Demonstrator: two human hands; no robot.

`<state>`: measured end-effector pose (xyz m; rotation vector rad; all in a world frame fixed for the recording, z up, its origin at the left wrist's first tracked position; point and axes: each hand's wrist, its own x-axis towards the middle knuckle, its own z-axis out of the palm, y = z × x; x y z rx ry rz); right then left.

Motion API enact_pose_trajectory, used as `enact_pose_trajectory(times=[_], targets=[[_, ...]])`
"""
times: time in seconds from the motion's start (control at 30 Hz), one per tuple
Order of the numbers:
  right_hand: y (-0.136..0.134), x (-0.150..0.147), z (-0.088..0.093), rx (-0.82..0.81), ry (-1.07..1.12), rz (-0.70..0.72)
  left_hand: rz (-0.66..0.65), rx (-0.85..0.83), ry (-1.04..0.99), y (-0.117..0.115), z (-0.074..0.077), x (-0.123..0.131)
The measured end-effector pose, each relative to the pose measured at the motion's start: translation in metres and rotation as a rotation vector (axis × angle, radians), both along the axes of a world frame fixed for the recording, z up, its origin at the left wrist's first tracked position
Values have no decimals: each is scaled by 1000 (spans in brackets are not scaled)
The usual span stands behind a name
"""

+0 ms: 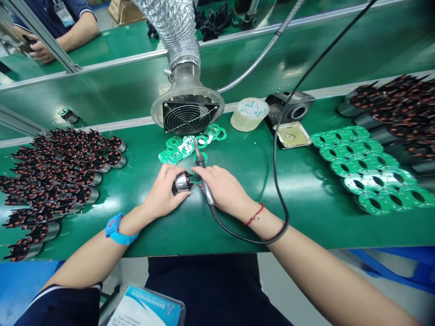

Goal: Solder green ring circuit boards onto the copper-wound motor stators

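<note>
My left hand (166, 192) is closed around a motor stator (182, 182), a metal ring with black and copper parts, lying on its side with its wired face to the right. A soldering iron (207, 192) lies in my right hand (222, 185), its tip pointing away from me towards the fan. My right fingertips are close to the stator's wired face; whether they touch it, or also grip something small there, I cannot make out. Just beyond the hands lie several loose green ring-shaped circuit boards (185, 147).
Rows of stators (78, 181) fill the left side, with more stators (390, 113) at far right. Green board panels (370, 172) lie at right. A fume fan (188, 117), a tape roll (249, 114) and an iron stand (290, 108) stand behind. The iron's cable (276, 158) crosses my right forearm.
</note>
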<state>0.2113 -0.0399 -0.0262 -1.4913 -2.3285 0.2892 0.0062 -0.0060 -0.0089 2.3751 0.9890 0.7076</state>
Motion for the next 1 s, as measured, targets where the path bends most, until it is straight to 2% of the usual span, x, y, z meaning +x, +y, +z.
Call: enact_pose_trajectory(times=[0.1, 0.2, 0.43, 0.6, 0.7, 0.8, 1.0], targets=[[8, -6, 3, -35, 20, -17, 41, 5, -6, 2, 1, -4], [3, -5, 1, 16, 127, -93, 72, 1, -22, 4, 1, -6], [-37, 17, 8, 162, 501, -236, -55, -28, -24, 6, -8, 0], [-55, 23, -4, 92, 735, -430, -103, 37, -24, 10, -12, 5], [-54, 23, -9, 25, 808, -424, -110, 95, -8, 13, -14, 4], [-51, 24, -7, -11, 792, -385, -112, 134, 18, 14, -16, 3], [-52, 25, -4, 6, 772, -388, -100, 213, 69, 15, -18, 3]])
